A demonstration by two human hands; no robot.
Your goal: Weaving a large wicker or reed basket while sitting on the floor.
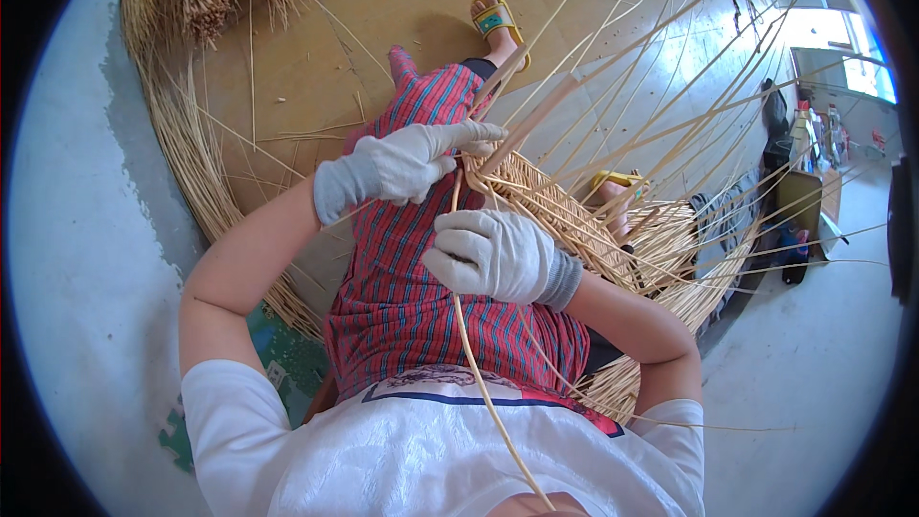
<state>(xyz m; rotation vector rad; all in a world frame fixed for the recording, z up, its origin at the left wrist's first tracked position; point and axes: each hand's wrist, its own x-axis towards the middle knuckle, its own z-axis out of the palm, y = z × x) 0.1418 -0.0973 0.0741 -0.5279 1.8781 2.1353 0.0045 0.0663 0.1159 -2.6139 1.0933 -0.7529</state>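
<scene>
A partly woven wicker basket (536, 193) lies across my lap, its long thin stakes fanning out to the upper right. My left hand (407, 161), in a white work glove, is at the basket's near-left corner. Its index finger stretches along the rim beside a flat wooden stake (528, 124), while the other fingers bend inward at the corner. Just below, my right hand (500, 254), gloved too, is closed round a pale wicker strand (479, 373). That strand runs from the corner, past the right fist and down over my shirt. The right fingertips are partly hidden.
Bundles of loose wicker (177, 124) lie along the left and at the top left. More wicker (661, 335) is heaped by my right forearm. A red striped apron (402, 249) covers my lap. Bottles and boxes (814, 158) stand at the far right.
</scene>
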